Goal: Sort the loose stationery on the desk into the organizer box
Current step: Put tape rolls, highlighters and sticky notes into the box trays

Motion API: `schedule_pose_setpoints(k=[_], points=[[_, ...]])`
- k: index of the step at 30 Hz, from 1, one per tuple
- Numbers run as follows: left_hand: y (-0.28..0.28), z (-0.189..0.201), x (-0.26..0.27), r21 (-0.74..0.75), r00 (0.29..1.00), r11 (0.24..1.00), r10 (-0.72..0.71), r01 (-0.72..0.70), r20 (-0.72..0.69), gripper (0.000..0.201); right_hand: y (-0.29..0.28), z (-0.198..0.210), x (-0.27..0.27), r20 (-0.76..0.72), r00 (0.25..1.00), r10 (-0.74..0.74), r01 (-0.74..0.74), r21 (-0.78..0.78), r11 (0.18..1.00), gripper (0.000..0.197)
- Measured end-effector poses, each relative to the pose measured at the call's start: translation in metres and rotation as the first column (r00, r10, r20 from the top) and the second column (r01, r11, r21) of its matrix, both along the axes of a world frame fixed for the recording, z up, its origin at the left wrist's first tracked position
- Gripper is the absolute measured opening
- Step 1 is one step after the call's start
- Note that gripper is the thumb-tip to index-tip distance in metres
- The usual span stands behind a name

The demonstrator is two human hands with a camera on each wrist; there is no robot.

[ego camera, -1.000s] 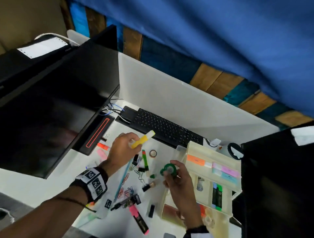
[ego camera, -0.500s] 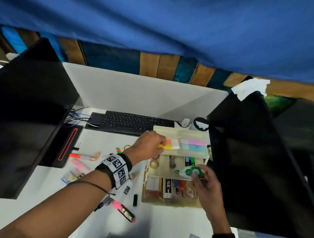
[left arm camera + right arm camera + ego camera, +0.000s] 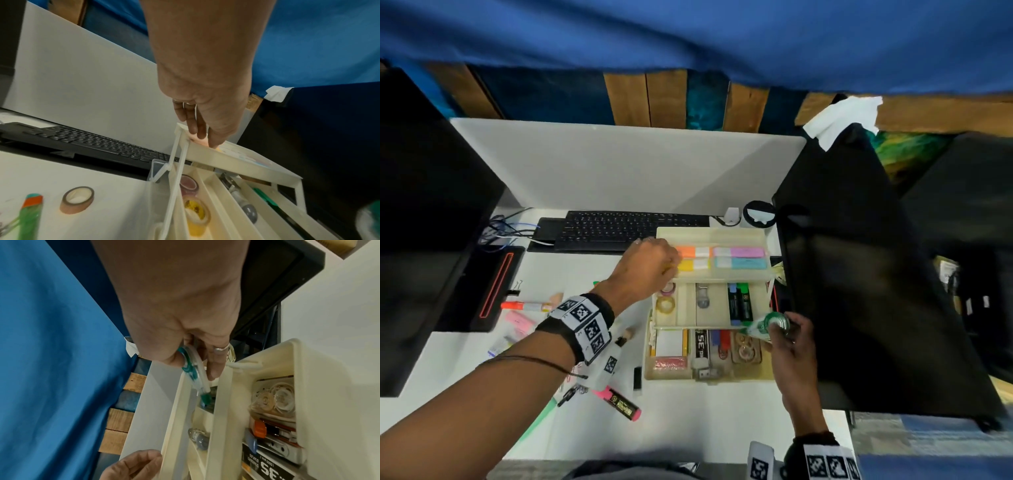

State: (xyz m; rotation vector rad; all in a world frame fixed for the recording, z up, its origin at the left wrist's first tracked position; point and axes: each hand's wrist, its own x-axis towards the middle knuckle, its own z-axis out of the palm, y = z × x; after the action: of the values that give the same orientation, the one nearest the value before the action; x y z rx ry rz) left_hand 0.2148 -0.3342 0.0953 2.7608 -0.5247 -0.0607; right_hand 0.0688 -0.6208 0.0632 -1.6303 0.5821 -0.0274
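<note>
The cream tiered organizer box (image 3: 709, 233) stands open on the desk, right of centre. My left hand (image 3: 650, 267) reaches into its top tray (image 3: 236, 160) and pinches one end of a yellow highlighter (image 3: 690, 264), which lies beside an orange one. My right hand (image 3: 787, 339) grips a green-and-white correction tape (image 3: 767, 324) over the right end of the middle tray. In the right wrist view the correction tape (image 3: 193, 369) points tip-down into a compartment of the box (image 3: 222, 402). My left fingertips (image 3: 202, 134) are down inside the tray.
A black keyboard (image 3: 619, 229) lies behind the box. Dark monitors stand at left (image 3: 431, 205) and right (image 3: 859, 291). Loose on the desk at left are a pink highlighter (image 3: 619, 404), an orange highlighter (image 3: 524, 305), a tape roll (image 3: 77, 200) and clips.
My left hand carried the yellow highlighter from above the loose pile to the box's top tray. My right hand took the correction tape across to the right end of the middle tray.
</note>
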Motion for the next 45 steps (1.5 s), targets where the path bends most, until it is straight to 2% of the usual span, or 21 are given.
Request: schedule_pose_setpoints(k=[2, 4, 7, 9, 10, 12, 15, 18, 22, 25, 29, 35, 39, 41, 43, 45], points=[[-0.007, 0.004, -0.016, -0.083, 0.998, 0.996, -0.014, 0.019, 0.067, 0.017, 0.0, -0.002, -0.002, -0.001, 1.0, -0.031, 0.031, 0.07, 0.997, 0.022], [-0.022, 0.008, -0.043, -0.161, 0.985, 0.976, -0.127, 0.145, 0.117, 0.014, 0.001, -0.005, -0.007, 0.007, 0.999, -0.035, 0.035, 0.091, 0.995, 0.023], [-0.052, -0.001, -0.089, -0.148, 0.911, 0.901, -0.412, 0.407, -0.004, 0.019, 0.007, -0.017, -0.015, -0.012, 1.0, -0.026, 0.028, 0.125, 0.992, 0.034], [-0.068, -0.024, -0.108, -0.131, 0.864, 0.867, -0.493, 0.48, -0.099, 0.022, 0.008, -0.031, -0.021, -0.084, 0.996, -0.035, 0.042, 0.083, 0.996, 0.038], [-0.076, -0.036, -0.112, -0.112, 0.852, 0.863, -0.505, 0.493, -0.141, 0.025, 0.006, -0.039, -0.023, -0.11, 0.993, -0.037, 0.039, 0.01, 0.999, 0.036], [-0.089, -0.06, -0.116, -0.019, 0.842, 0.861, -0.501, 0.508, -0.203, 0.033, 0.0, -0.049, -0.024, -0.133, 0.991, -0.013, -0.014, -0.2, 0.98, 0.024], [-0.108, -0.084, -0.121, 0.113, 0.83, 0.839, -0.492, 0.533, -0.262, 0.049, -0.006, -0.055, -0.021, -0.15, 0.987, 0.053, -0.115, -0.446, 0.888, 0.013], [-0.123, -0.098, -0.127, 0.198, 0.829, 0.814, -0.492, 0.547, -0.266, 0.066, -0.003, -0.064, -0.014, -0.138, 0.983, 0.122, -0.182, -0.626, 0.758, 0.015], [-0.129, -0.102, -0.133, 0.208, 0.868, 0.849, -0.437, 0.485, -0.237, 0.072, 0.006, -0.067, -0.008, -0.179, 0.975, 0.132, -0.223, -0.802, 0.554, 0.016], [-0.125, -0.096, -0.136, 0.214, 0.88, 0.861, -0.415, 0.461, -0.23, 0.073, 0.01, -0.069, -0.002, -0.208, 0.973, 0.098, -0.229, -0.838, 0.495, 0.018], [-0.119, -0.09, -0.136, 0.216, 0.875, 0.861, -0.398, 0.46, -0.276, 0.073, 0.016, -0.07, -0.003, -0.177, 0.981, 0.084, -0.195, -0.845, 0.498, 0.015], [-0.122, -0.09, -0.135, 0.247, 0.873, 0.843, -0.422, 0.477, -0.245, 0.082, 0.016, -0.068, -0.011, -0.109, 0.988, 0.112, -0.15, -0.865, 0.479, 0.013], [-0.128, -0.095, -0.138, 0.29, 0.882, 0.837, -0.41, 0.465, -0.233, 0.087, 0.017, -0.072, -0.009, -0.164, 0.98, 0.114, -0.198, -0.876, 0.44, 0.01], [-0.13, -0.094, -0.139, 0.292, 0.885, 0.839, -0.404, 0.46, -0.232, 0.088, 0.017, -0.075, -0.008, -0.19, 0.975, 0.118, -0.223, -0.878, 0.424, 0.015], [-0.13, -0.093, -0.14, 0.295, 0.881, 0.835, -0.403, 0.465, -0.246, 0.088, 0.017, -0.075, -0.01, -0.175, 0.976, 0.134, -0.215, -0.882, 0.42, 0.018], [-0.129, -0.092, -0.139, 0.302, 0.879, 0.829, -0.409, 0.471, -0.246, 0.087, 0.018, -0.074, -0.011, -0.139, 0.977, 0.161, -0.193, -0.895, 0.403, 0.01]])
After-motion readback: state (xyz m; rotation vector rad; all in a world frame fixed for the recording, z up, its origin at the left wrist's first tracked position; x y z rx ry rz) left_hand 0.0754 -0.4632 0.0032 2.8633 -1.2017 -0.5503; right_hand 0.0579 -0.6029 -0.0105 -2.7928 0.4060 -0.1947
